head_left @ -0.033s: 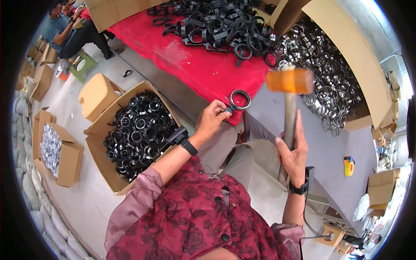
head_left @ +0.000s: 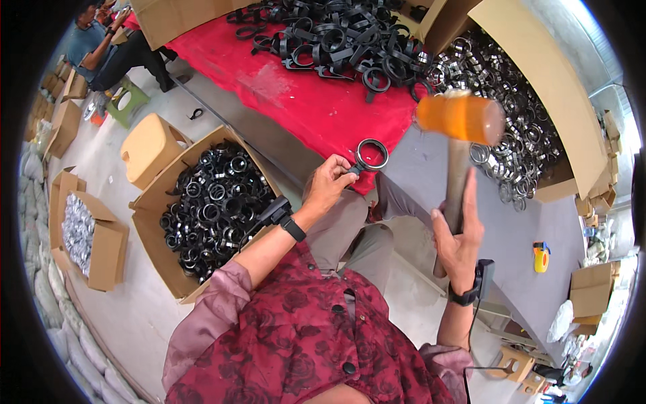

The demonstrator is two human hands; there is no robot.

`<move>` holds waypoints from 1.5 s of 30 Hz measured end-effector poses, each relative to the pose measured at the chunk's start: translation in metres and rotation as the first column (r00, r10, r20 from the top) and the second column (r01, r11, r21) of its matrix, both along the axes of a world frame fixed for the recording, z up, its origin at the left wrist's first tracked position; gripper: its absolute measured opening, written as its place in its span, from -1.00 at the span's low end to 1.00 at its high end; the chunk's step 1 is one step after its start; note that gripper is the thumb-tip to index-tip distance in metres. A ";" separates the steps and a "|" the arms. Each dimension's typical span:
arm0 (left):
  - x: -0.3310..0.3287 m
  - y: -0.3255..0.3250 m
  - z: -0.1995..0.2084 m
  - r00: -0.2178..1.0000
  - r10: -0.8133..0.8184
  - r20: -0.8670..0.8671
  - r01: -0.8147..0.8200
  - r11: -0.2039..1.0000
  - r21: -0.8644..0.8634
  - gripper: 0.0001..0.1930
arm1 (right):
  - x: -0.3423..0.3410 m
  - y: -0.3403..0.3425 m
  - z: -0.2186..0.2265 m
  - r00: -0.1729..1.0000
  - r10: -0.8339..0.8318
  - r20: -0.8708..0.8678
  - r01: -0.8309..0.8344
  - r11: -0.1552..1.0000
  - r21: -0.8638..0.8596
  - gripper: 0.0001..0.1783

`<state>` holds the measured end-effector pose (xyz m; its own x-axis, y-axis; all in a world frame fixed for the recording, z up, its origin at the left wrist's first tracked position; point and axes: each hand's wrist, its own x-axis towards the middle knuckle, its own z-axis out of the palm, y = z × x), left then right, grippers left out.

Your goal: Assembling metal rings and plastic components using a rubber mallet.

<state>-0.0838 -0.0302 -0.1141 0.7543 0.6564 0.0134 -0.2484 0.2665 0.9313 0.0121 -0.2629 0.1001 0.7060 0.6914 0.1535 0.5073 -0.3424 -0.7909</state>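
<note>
Between the thumb and fingers of my left hand (head_left: 330, 182) is the short stem of a black ring (head_left: 360, 162). A shiny metal band seems to line its inside. The ring lies at the corner of the red cloth (head_left: 296, 114), beside the grey tabletop (head_left: 431, 168). My right hand (head_left: 459, 246) is wrapped round the handle of a mallet (head_left: 461, 120). Its amber head, blurred by motion, is raised above the grey tabletop, to the right of the ring.
Black rings with stems (head_left: 336, 47) are heaped on the red cloth. A tipped carton (head_left: 572, 87) spills shiny metal bands (head_left: 511, 121) at the right. Left of me stands a box (head_left: 155, 249) of finished-looking rings, near a beige stool (head_left: 151, 148). A yellow tape measure (head_left: 541, 257) lies rightward; a seated person (head_left: 101, 54) works far left.
The mallet head has shifted slightly to the right, and its handle leans more that way. My right hand has moved a little with it. My left hand and the ring look unmoved.
</note>
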 end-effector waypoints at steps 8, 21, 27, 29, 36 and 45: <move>0.012 0.007 0.001 0.999 -0.013 0.046 0.013 1.000 0.010 -0.78 | -0.012 0.008 -0.048 0.906 0.267 0.328 -0.148 0.926 -0.347 -0.07; 0.008 0.002 0.005 1.000 -0.001 0.019 0.000 0.998 0.070 -0.80 | 0.038 0.071 -0.015 0.922 0.263 0.284 -0.151 0.920 -0.361 -0.04; 0.012 0.002 -0.017 0.998 0.048 0.050 -0.052 0.996 0.078 -0.79 | 0.018 0.085 0.004 0.847 0.041 0.530 -0.086 0.994 0.060 -0.03; 0.015 0.000 -0.006 0.997 0.053 0.047 -0.056 0.996 0.072 -0.78 | 0.020 0.076 -0.031 0.783 0.223 0.581 -0.192 0.975 -0.116 -0.03; 0.011 -0.002 -0.012 0.993 0.117 -0.010 -0.115 0.986 0.122 -0.77 | 0.034 0.074 0.019 0.999 -0.037 0.000 0.036 0.989 -0.141 0.01; 0.010 -0.010 0.001 0.987 0.163 0.006 -0.162 0.968 0.191 -0.77 | 0.035 0.029 -0.046 0.992 0.098 0.085 -0.077 0.973 -0.216 -0.03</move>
